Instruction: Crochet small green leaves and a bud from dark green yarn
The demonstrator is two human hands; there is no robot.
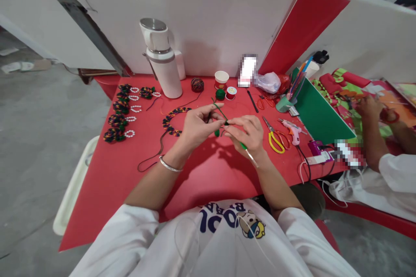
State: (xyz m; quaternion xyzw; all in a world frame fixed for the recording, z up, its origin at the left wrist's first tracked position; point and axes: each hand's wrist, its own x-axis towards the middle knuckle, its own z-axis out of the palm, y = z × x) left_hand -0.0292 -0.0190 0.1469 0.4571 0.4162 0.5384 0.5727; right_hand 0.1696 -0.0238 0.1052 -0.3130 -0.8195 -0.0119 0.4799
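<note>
Above the red table [195, 186], my left hand [199, 125] pinches a strand of green yarn [221, 111] between thumb and fingers. My right hand [246, 133] meets it at the fingertips, closed around a slim crochet hook [249, 154] with a green grip and a silvery end by the wrist. The hook's tip and the stitches at the fingertips are too small to make out. A small green piece hangs or lies just below the fingers. Beyond the hands sits a green yarn ball [220, 94]. Partly behind my left hand is a curved multicoloured crocheted strip [170, 121].
Several dark yarn bundles with bead loops [118, 107] line the left side. A white flask [165, 71], multicoloured yarn ball [197, 85] and paper cup [221, 80] stand behind. To the right lie yellow-handled pliers [276, 142], a pink glue gun [293, 131] and a green divider [320, 110]; a co-worker sits beyond.
</note>
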